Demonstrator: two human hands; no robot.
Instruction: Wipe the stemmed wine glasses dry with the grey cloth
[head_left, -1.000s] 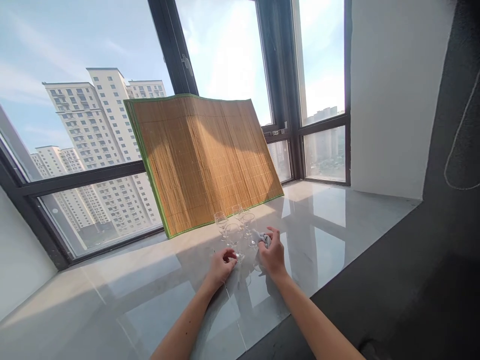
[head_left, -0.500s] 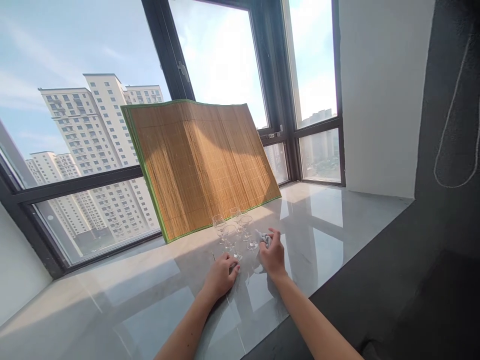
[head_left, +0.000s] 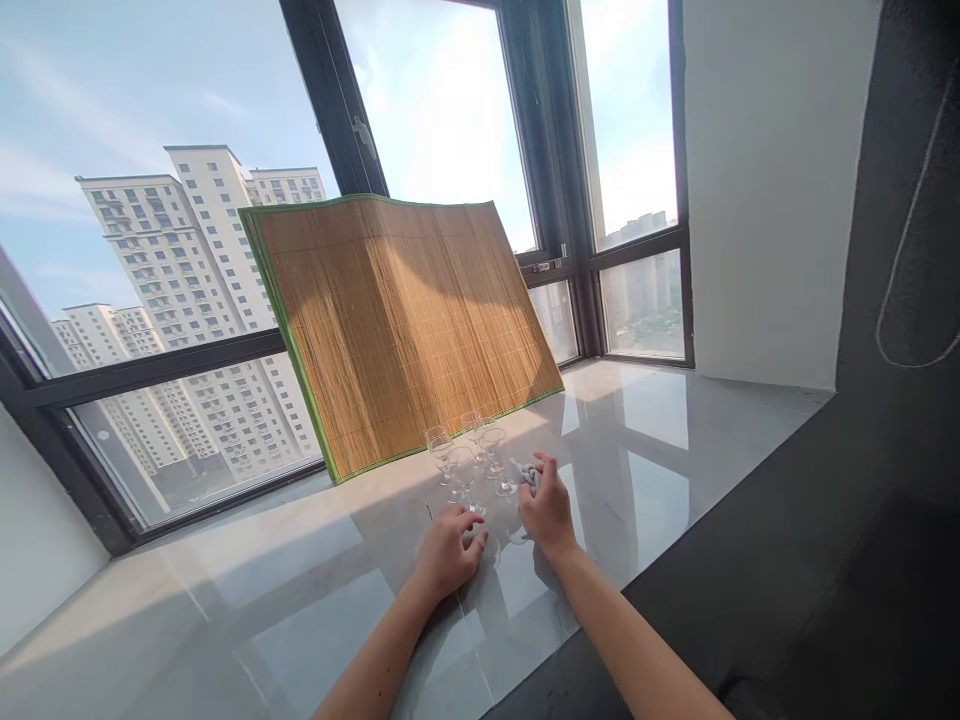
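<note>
Several clear stemmed glasses (head_left: 494,442) stand close together on the grey stone sill. My left hand (head_left: 450,550) lies low beside the foot of the nearest glass (head_left: 466,468), its thumb apart from its fingers and nothing visible between them. Whether a fingertip touches that foot I cannot tell. To the right of the glasses, my right hand (head_left: 547,508) is closed around a crumpled light grey cloth (head_left: 529,474), with the index finger raised. Part of the cloth is hidden by the hand.
A folded bamboo mat (head_left: 405,330) with green edging leans on the window behind the glasses. The shiny sill (head_left: 300,620) extends to both sides and ends at a dark front edge. A white wall (head_left: 765,200) and a hanging cord (head_left: 892,270) are at right.
My left hand has shifted slightly right, and its thumb and fingers have spread a little. The right hand still grips the cloth in nearly the same place. The view has moved slightly.
</note>
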